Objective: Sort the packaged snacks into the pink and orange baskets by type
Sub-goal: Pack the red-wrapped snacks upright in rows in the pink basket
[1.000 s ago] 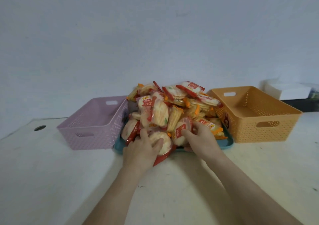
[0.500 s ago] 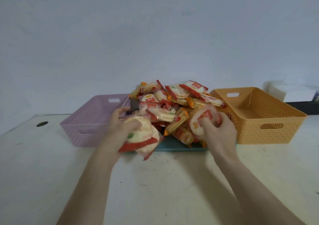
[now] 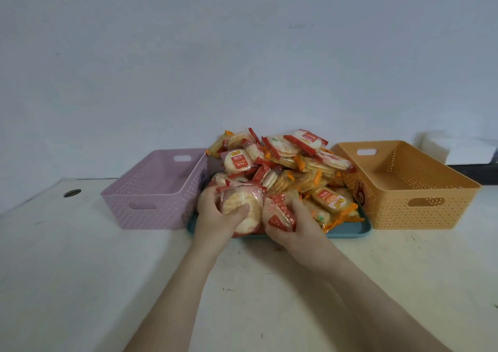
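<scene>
The left hand [image 3: 213,218] grips round rice-cracker packets [image 3: 239,203]. The right hand [image 3: 300,226] clutches a red packet [image 3: 279,215], possibly two.

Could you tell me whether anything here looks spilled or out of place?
Nothing is spilled. The snack pile is heaped high above the blue tray, its right side crowding the orange basket, so packets could slide off.

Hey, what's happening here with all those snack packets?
A person is sorting a pile of snack packets heaped on a teal tray. The left hand grips a red-trimmed packet of round crackers, and the right hand grips a second packet, both at the pile's near edge. A pink basket stands left of the tray and an orange basket right; no packet shows inside either.
</scene>
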`<state>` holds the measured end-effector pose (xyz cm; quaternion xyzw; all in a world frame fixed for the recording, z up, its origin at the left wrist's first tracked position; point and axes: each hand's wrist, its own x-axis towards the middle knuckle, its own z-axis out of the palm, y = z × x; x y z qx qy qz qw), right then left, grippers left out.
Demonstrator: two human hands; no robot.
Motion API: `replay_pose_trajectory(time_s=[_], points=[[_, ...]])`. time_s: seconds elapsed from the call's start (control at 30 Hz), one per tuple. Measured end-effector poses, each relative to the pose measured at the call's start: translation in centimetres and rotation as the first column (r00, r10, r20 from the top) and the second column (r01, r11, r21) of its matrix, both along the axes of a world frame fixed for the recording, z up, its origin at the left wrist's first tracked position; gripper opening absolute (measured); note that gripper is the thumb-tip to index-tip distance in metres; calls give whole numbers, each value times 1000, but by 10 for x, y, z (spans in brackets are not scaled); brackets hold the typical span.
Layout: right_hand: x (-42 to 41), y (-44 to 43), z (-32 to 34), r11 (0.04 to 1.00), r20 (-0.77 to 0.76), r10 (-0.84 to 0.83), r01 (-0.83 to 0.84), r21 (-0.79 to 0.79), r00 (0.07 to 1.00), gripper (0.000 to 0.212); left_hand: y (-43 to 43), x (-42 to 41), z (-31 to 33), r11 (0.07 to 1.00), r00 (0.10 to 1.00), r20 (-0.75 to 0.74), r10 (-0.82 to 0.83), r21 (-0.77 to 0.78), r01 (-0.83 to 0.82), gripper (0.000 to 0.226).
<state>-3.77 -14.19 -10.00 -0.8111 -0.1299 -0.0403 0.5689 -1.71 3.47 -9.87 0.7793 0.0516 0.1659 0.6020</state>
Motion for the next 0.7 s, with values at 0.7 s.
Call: replay_pose_trajectory(time_s=[0.7], points=[[10, 3, -4, 880, -319, 145, 25, 475, 937, 74, -9, -30, 30, 814, 852, -87, -517, -358, 457, 64]])
